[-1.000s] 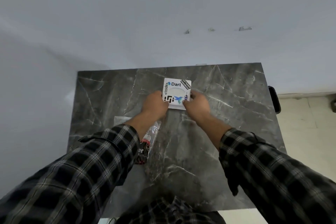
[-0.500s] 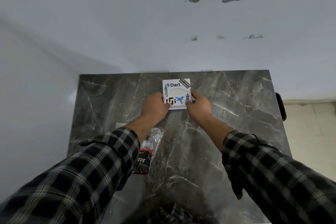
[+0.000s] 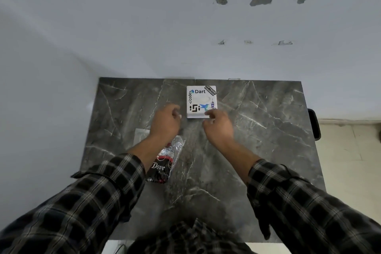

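Box (image 3: 201, 102), stickered, lies flat at upper centre; probably light and stiff, best pinched by side edges. Left hand (image 3: 166, 122) loose, empty; right hand (image 3: 219, 128) touches its near corner, grasp unclear.

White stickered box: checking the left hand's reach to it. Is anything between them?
Nothing visible: only bare marble table separates the left hand from the white stickered box. The Dove packet lies nearer the person, beneath the forearm.

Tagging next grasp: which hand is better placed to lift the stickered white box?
Right, probably. The right hand touches the white box at its near edge; the left hand sits apart, beside it.
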